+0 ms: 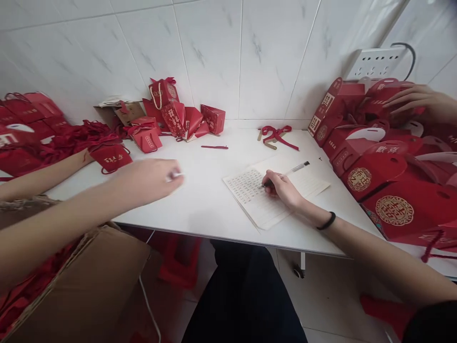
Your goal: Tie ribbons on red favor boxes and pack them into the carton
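My right hand [283, 188] is closed around a pen [299, 166] with a clear barrel and a dark end. It rests on a notebook [271, 214] of lined paper, whose left page bears rows of small handwritten characters. Out over the white table [207, 190], my left hand [153, 178] is blurred, with its fingers curled in; a pale spot shows at the fingertips, but what it is cannot be made out. The nearest thing to it is a small red gift box [112, 156] with a cord handle.
Red gift boxes [374, 181] are piled at right, where another person's hand [423, 102] reaches in. Another forearm [46, 176] extends at left beside red ribbons [78, 143]. A cardboard box [96, 281] stands below left. Ribbon strips [280, 136] and a power strip [374, 63] are at the back.
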